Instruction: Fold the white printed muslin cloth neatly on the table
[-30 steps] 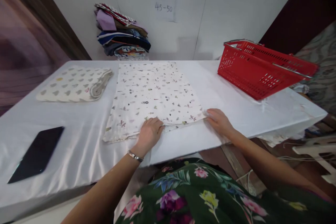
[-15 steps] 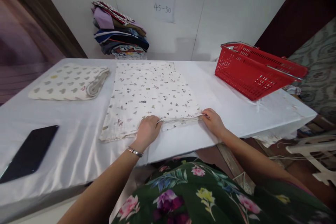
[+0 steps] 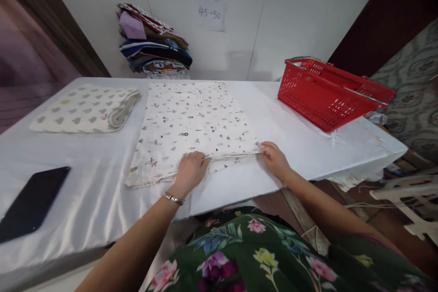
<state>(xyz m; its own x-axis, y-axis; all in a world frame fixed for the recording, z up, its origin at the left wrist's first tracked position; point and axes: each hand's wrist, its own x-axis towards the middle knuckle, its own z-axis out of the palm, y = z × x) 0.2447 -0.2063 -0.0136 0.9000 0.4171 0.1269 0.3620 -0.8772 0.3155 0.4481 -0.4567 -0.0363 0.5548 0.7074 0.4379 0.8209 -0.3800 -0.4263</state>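
Observation:
A white cloth with small printed flowers lies flat in the middle of the white table. My left hand, with a bracelet at the wrist, is closed on the cloth's near edge. My right hand pinches the near right corner of the same cloth. The edge between the two hands is lifted slightly off the table and shows several layers.
A folded cloth with grey hearts lies at the left. A black phone rests near the table's left front. A red plastic basket stands at the right. Folded fabrics are stacked against the back wall.
Both hands have closed on the cloth's near edge and raised it a little. The right hand moved slightly left, from lying beside the corner to pinching it.

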